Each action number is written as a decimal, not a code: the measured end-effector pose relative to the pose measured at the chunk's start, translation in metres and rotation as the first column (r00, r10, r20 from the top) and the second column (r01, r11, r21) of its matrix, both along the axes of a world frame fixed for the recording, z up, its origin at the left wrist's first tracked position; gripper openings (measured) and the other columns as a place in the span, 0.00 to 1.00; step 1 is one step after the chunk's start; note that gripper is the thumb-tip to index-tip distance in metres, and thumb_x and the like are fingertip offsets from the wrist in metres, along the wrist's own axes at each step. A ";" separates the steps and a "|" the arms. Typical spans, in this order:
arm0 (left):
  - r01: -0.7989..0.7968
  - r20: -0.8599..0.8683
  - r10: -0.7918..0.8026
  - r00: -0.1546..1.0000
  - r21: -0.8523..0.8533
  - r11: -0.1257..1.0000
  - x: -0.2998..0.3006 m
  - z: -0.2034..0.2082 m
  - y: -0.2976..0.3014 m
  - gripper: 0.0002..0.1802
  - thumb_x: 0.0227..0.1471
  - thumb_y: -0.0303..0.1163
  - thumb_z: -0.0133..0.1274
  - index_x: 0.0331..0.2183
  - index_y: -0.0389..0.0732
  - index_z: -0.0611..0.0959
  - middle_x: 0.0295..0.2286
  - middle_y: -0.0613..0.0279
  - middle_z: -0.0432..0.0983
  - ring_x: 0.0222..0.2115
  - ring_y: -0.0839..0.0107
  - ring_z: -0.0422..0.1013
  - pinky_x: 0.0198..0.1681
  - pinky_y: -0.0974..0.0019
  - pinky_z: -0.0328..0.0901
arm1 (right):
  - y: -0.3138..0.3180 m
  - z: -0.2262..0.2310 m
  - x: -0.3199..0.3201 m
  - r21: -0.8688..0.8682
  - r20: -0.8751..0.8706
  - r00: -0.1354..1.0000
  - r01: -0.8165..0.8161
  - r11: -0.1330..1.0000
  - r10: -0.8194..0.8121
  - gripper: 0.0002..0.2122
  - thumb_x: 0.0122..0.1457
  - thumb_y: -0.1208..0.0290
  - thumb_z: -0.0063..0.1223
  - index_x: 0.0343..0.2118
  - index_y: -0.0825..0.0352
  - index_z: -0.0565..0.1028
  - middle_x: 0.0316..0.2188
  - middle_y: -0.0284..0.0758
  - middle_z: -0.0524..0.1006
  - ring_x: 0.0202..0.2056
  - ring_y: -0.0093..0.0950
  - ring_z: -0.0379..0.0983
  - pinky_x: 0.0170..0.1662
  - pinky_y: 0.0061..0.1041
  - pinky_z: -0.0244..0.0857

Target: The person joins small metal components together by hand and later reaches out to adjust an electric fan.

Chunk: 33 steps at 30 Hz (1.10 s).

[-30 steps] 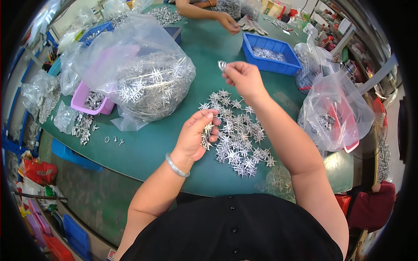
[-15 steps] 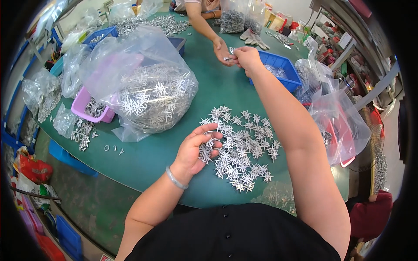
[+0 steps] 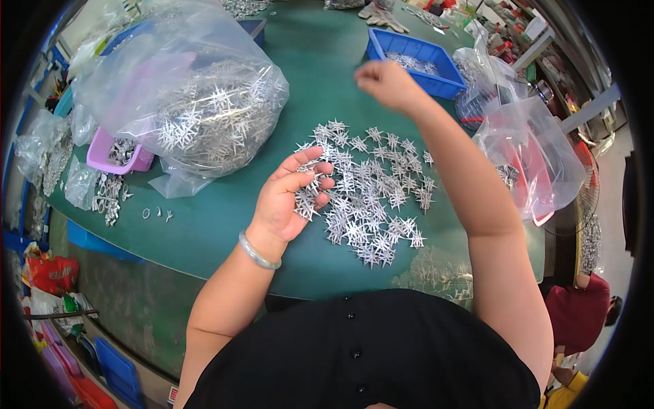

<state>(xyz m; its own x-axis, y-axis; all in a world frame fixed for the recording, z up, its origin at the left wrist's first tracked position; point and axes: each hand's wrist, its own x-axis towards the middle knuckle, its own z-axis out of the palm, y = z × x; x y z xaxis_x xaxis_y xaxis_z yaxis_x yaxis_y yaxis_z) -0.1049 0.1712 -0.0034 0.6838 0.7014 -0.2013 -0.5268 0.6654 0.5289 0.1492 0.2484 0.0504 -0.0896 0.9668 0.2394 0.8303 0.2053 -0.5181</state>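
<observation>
My left hand [image 3: 276, 204] is palm up at the left edge of a loose pile of spiky, star-shaped silver pieces [image 3: 371, 184]. Its fingers curl around a few such star pieces [image 3: 306, 199]. Beyond the pile, my right hand [image 3: 390, 85] hangs over the table with its fingers bent together. Blur and the hand itself hide whether anything small is in them. Just behind and right of it stands a blue bin [image 3: 439, 83] with more silver pieces [image 3: 412, 63] inside.
A big clear bag [image 3: 252, 129] full of star pieces fills the table's left side. Beside it are a pink tub [image 3: 102, 158] and some loose rings and clips [image 3: 109, 198]. Plastic bags [image 3: 531, 157] crowd the right edge; gloves [image 3: 383, 17] lie at the back.
My right hand has drawn back from the other person's open hand, which has left the view. My left hand still cups its star pieces. The whole view has tilted downward.
</observation>
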 end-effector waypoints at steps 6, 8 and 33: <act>0.045 -0.008 -0.045 0.999 0.017 0.999 0.001 -0.007 -0.003 0.17 0.46 0.21 0.41 0.42 0.39 0.69 0.30 0.58 0.69 0.25 0.73 0.65 0.22 0.75 0.62 | -0.073 -0.039 -0.015 -0.230 0.411 0.909 0.034 0.973 0.065 0.19 0.43 0.62 0.54 0.40 0.62 0.72 0.41 0.40 0.67 0.46 0.39 0.59 0.48 0.34 0.56; 0.053 -0.017 -0.052 0.998 0.027 0.998 0.002 -0.007 -0.003 0.16 0.46 0.21 0.42 0.41 0.39 0.69 0.30 0.59 0.69 0.24 0.74 0.65 0.22 0.75 0.62 | -0.081 -0.045 -0.022 -0.190 0.412 0.911 0.046 0.981 0.037 0.19 0.43 0.62 0.55 0.40 0.62 0.72 0.42 0.39 0.67 0.47 0.38 0.58 0.47 0.34 0.56; 0.079 -0.272 0.077 0.959 0.519 0.851 0.053 0.038 -0.117 0.03 0.47 0.27 0.50 0.27 0.38 0.76 0.16 0.72 0.65 0.15 0.86 0.59 0.16 0.82 0.54 | -0.261 -0.001 -0.058 -0.022 -0.911 0.412 -0.055 0.998 0.002 0.14 0.43 0.83 0.55 0.33 0.69 0.64 0.25 0.31 0.70 0.29 0.17 0.68 0.31 0.16 0.65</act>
<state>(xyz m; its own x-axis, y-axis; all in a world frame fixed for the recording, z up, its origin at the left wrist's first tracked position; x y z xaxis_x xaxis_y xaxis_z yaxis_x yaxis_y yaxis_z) -0.0524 0.0544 0.0342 0.6567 0.7540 0.0150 -0.3089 0.2507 0.9175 0.0911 -0.0121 0.0497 0.1276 0.9791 0.1584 -0.1409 0.1760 -0.9743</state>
